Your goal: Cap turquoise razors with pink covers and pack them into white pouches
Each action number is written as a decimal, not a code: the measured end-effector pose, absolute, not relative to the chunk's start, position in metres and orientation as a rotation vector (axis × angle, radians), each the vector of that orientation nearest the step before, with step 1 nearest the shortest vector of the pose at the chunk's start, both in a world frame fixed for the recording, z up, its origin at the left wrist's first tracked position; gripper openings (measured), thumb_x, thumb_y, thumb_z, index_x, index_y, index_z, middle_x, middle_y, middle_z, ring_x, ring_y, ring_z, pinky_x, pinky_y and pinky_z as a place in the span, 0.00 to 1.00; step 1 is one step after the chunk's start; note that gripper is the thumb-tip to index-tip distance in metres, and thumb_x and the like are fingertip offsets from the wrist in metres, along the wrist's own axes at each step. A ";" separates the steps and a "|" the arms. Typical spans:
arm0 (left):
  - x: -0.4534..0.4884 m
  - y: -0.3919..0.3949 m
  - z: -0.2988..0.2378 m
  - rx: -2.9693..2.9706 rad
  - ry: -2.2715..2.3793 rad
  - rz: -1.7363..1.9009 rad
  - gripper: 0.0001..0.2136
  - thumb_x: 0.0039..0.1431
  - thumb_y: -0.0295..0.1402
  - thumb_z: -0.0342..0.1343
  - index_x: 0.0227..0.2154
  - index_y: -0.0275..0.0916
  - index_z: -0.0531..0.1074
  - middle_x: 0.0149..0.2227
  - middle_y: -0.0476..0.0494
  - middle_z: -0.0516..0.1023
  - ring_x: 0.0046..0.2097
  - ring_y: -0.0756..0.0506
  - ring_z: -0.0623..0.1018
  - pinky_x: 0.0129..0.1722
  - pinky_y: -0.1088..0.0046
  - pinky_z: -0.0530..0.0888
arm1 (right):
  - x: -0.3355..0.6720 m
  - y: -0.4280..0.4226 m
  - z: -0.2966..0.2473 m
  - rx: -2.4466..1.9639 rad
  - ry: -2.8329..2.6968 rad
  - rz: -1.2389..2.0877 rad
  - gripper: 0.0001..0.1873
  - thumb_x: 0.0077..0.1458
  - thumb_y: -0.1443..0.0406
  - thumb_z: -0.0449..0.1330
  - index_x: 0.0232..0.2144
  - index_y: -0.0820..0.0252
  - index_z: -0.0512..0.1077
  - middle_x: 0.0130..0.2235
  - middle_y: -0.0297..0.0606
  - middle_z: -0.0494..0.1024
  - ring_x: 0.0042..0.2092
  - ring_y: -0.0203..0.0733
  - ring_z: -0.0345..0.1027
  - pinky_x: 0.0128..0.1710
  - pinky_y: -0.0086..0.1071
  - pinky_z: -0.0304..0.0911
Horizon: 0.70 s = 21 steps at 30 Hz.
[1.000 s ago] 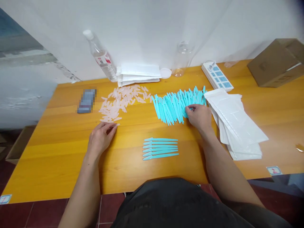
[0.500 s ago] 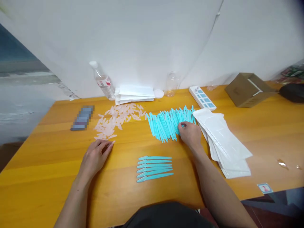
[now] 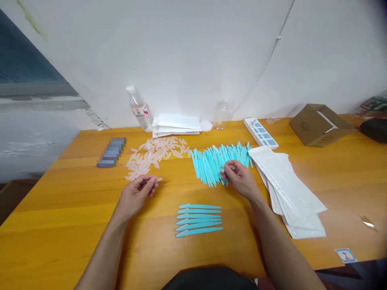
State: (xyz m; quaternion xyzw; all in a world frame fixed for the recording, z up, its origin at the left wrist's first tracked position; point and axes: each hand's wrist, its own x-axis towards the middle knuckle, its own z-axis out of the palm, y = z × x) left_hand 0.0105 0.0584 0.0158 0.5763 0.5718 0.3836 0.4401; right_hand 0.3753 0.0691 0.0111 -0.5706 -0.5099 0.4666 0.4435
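Left hand (image 3: 137, 195): thumb and fingers closed on one small pale pink piece (image 3: 159, 179), its tip poking out past the fingertips. Held by one end, probably so the other end stays free. Hand hovers at the near edge of the loose pink pieces (image 3: 155, 151), which lie scattered in one layer, likely easy to pick singly.

Right hand (image 3: 240, 179): over the near side of the turquoise stick pile (image 3: 208, 165), fingertips drawn in close. Cannot tell whether they meet or have a stick between them; fingers hide it.

Nearer the body, between the forearms: a neat row of turquoise sticks (image 3: 198, 220), wider ends all to the left, narrow tails right. Same heading and slight gaps seem meant to keep them orderly and easy to count.

Each heap sits on its own hand's side of the surface (image 3: 75, 201), presumably to spare crossing arms. White pouches (image 3: 284, 181) lie fanned right of the pile, overlapping. Bottle (image 3: 140, 110), clear jar (image 3: 222, 114) and power strip (image 3: 260, 133) stand back toward the wall, apparently out of the way.
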 end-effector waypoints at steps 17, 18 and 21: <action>0.059 0.064 0.000 1.350 1.215 0.819 0.19 0.63 0.49 0.57 0.43 0.37 0.80 0.31 0.46 0.77 0.31 0.49 0.74 0.34 0.73 0.72 | 0.353 0.056 0.019 -1.318 -1.745 1.373 0.15 0.63 0.53 0.54 0.35 0.58 0.70 0.31 0.32 0.71 0.32 0.35 0.59 0.32 0.30 0.55; 0.060 0.064 0.001 1.366 1.211 0.783 0.19 0.63 0.49 0.56 0.41 0.37 0.80 0.30 0.47 0.76 0.30 0.50 0.72 0.33 0.74 0.71 | 0.353 0.055 0.019 -1.316 -1.760 1.364 0.15 0.64 0.53 0.54 0.35 0.58 0.70 0.32 0.32 0.71 0.32 0.36 0.60 0.32 0.30 0.55; 0.065 0.063 0.004 1.396 1.195 0.672 0.20 0.63 0.51 0.55 0.40 0.37 0.79 0.27 0.48 0.73 0.28 0.50 0.70 0.29 0.75 0.67 | 0.352 0.054 0.020 -1.328 -1.802 1.333 0.14 0.64 0.54 0.53 0.36 0.58 0.71 0.33 0.31 0.72 0.34 0.36 0.60 0.34 0.29 0.56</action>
